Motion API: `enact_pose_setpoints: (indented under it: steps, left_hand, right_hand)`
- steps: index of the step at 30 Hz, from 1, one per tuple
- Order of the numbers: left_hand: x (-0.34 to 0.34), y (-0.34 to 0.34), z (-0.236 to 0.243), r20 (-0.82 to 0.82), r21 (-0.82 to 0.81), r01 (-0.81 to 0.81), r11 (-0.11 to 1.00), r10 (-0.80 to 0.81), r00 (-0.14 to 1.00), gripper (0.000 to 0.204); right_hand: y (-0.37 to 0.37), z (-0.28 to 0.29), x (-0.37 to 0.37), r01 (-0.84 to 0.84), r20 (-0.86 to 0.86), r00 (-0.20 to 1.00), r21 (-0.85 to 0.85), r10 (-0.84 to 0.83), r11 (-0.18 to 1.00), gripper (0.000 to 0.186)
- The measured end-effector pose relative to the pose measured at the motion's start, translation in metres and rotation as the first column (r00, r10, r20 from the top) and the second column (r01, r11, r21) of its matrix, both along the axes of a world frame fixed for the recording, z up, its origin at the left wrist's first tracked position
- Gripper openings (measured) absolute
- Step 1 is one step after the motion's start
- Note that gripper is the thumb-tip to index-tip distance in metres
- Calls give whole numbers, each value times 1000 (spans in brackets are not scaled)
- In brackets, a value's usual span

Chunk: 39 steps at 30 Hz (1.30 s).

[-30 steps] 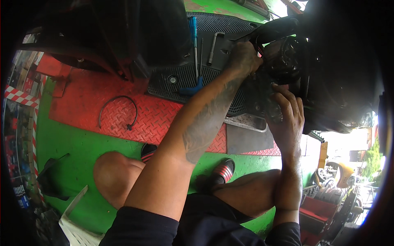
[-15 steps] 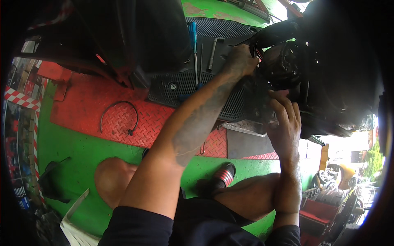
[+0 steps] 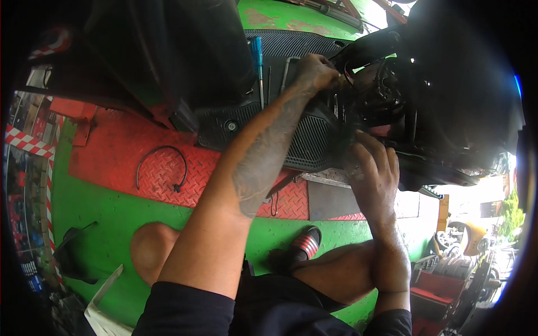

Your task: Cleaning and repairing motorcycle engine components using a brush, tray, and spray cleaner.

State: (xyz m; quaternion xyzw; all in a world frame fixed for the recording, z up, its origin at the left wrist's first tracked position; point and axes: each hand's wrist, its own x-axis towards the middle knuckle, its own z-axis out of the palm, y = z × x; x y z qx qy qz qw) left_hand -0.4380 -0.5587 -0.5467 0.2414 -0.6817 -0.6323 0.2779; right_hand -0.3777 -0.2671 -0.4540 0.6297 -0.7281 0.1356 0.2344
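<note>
A black scooter lies across the upper view, its ribbed footboard (image 3: 218,120) in the middle and its dark rear body (image 3: 448,112) at the right. A gap in that body shows dark mechanical parts (image 3: 386,92). My left hand (image 3: 319,71) is closed at the far edge of a dark panel (image 3: 330,129) in front of the gap. Nearer to me, my right hand (image 3: 374,171) has its fingers curled on the near end of this panel. Shadow hides much of the panel's outline and both sets of fingertips.
On the footboard lie a blue-handled screwdriver (image 3: 257,53), a thin rod (image 3: 269,84) and an L-shaped wrench (image 3: 287,70), partly behind my left arm. A black cable loop (image 3: 162,148) rests on the red checkered plate (image 3: 112,151). The floor (image 3: 95,207) is green.
Both hands have shifted a little to the left, away from the scooter's rear body, and the dark panel between them has come along. More of the gap's left side shows.
</note>
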Motion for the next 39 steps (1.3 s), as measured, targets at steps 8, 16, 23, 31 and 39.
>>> enact_pose_setpoints:
  steps: [8, 16, 23, 31, 39]
  left_hand:
    - [30, 35, 64, 455, -800, 328, 503, 151, 878, 26]
    - [22, 34, 67, 627, -628, 618, 474, -163, 762, 28]
    - [8, 54, 67, 694, -609, 670, 425, -123, 709, 32]
    - [3, 56, 58, 695, -613, 659, 436, -98, 712, 40]
    - [1, 59, 46, 638, -686, 621, 378, -97, 764, 39]
  right_hand:
    - [-11, -19, -13, -16, 155, 987, -73, 27, 997, 60]
    - [-23, -42, -15, -119, 121, 985, -53, 125, 991, 62]
    - [-32, -35, -8, 29, 5, 1000, -54, -29, 998, 55]
    - [-31, -37, -14, 11, 63, 998, -49, -8, 999, 45]
    - [-32, -39, -17, 6, 81, 997, -89, 1, 996, 55]
